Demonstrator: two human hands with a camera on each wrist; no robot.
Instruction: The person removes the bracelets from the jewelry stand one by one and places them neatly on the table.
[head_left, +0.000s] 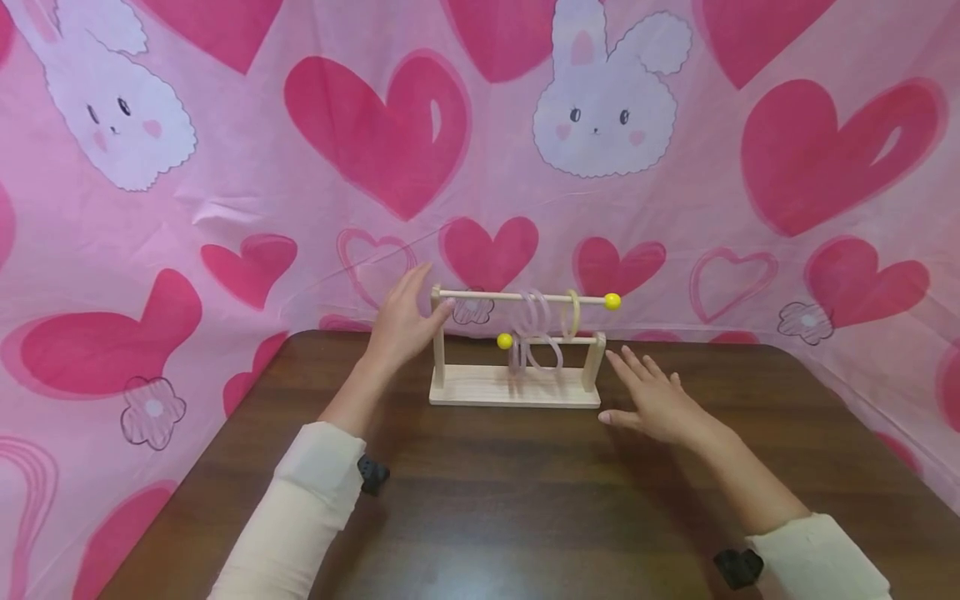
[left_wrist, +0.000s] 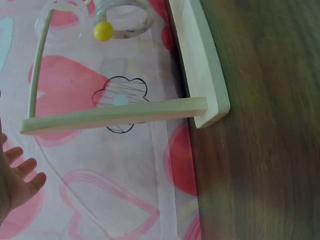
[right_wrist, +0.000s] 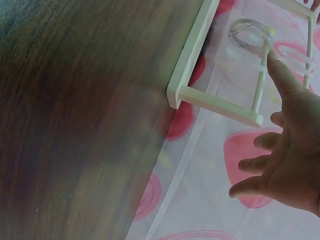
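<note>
A pale wooden rack (head_left: 517, 387) stands on the table, with an upper rod and a lower rod that each end in a yellow ball. Translucent lilac rings (head_left: 534, 312) and a yellowish ring (head_left: 574, 313) hang from the upper rod. More clear rings (head_left: 546, 353) hang on the lower one; their exact number is hard to tell. My left hand (head_left: 405, 323) is beside the tall left post, fingers spread; whether it touches is unclear in the head view. At the right end, beside the shorter post, my right hand (head_left: 654, 395) has its fingers spread and holds nothing.
The dark brown wooden table (head_left: 517, 500) extends in front of the rack. Behind it hangs a pink cloth (head_left: 495, 200) with hearts and rabbits, close to the table's far edge. Dark wrist devices (head_left: 372, 473) sit near both cuffs.
</note>
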